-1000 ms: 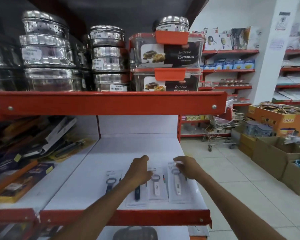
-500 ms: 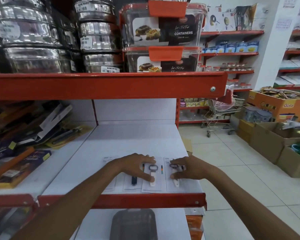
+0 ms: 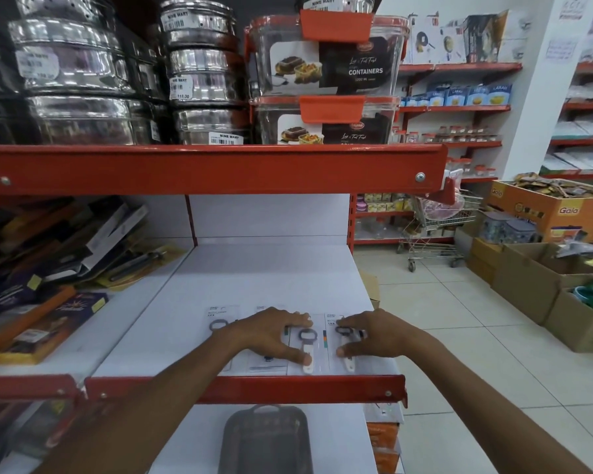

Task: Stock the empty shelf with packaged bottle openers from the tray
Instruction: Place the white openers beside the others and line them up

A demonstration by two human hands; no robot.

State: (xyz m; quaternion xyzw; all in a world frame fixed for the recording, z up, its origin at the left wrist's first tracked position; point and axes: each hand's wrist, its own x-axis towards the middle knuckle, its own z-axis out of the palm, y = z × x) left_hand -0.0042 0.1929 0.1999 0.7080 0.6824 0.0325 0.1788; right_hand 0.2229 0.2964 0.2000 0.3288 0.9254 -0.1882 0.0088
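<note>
White shelf board [image 3: 254,278] with a red front lip [image 3: 243,388] fills the middle of the store aisle view. Nearest, one level down, a dark grey plastic tray [image 3: 266,443] is cut off by the frame bottom; its contents cannot be made out. On the board, four carded bottle openers [image 3: 308,340] lie flat in a row at the front edge. Left hand [image 3: 271,335], fingers spread, presses flat on the two middle cards and hides most of the second. Right hand [image 3: 374,335] lies palm-down on the rightmost card, gripping nothing. Both hands sit nearer the lip than a second ago, the cards drawn forward with them. Behind the row the board is bare to the back panel. Stacked steel tins [image 3: 199,77] stand above.
</note>
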